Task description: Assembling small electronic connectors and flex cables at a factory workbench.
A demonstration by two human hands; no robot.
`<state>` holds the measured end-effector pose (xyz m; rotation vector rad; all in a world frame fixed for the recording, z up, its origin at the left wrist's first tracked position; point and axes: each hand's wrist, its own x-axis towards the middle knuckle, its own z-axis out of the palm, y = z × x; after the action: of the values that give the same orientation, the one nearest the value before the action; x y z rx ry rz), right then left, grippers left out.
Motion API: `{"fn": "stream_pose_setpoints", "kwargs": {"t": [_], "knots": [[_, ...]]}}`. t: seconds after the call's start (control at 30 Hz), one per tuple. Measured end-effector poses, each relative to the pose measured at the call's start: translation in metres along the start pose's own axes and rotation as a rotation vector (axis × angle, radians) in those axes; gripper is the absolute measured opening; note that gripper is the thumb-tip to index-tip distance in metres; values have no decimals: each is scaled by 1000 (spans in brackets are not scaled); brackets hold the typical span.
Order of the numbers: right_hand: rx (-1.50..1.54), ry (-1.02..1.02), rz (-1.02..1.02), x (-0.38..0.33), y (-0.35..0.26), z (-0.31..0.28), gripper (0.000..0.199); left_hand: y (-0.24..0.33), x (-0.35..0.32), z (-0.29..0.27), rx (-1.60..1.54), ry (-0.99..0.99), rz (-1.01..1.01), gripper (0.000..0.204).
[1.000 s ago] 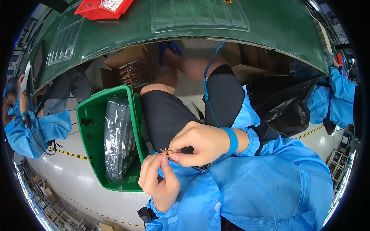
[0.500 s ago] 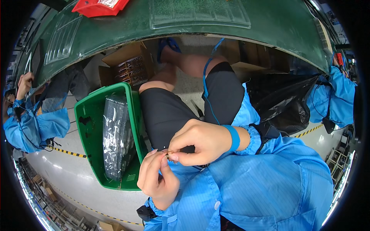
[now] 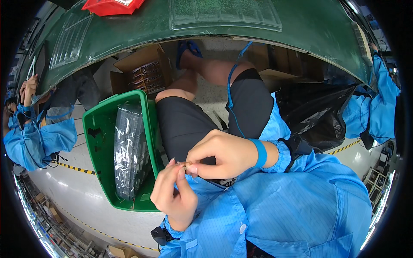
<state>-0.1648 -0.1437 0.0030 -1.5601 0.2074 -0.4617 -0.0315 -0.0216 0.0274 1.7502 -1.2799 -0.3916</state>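
Fingertips of left hand and right hand pinch a tiny metal part, probably light, stiff, easily dropped; best held by its ends.

The bin is smooth green plastic; the trays in it are glossy clear plastic; the sleeves are thin blue cloth.

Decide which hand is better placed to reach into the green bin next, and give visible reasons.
Probably the left hand: it is nearer the green bin, which sits on the person's left. The right hand lies farther over, and both pinch a small part.
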Motion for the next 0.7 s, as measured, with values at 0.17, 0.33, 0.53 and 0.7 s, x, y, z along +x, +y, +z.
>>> {"fn": "stream_pose_setpoints", "kwargs": {"t": [0.17, 0.33, 0.53, 0.7], "knots": [[159, -47, 69, 2, -2, -1, 17, -2, 2, -8, -113, -3, -156, 13], [96, 94, -62, 0, -9, 8, 16, 5, -10, -20, 407, 51, 367, 21], [-328, 84, -183, -4, -6, 13, 12, 9, -3, -8, 439, -7, 301, 15], [-531, 17, -231, -7, -10, 5, 14, 11, -1, -14, 302, -129, 160, 12]]}}
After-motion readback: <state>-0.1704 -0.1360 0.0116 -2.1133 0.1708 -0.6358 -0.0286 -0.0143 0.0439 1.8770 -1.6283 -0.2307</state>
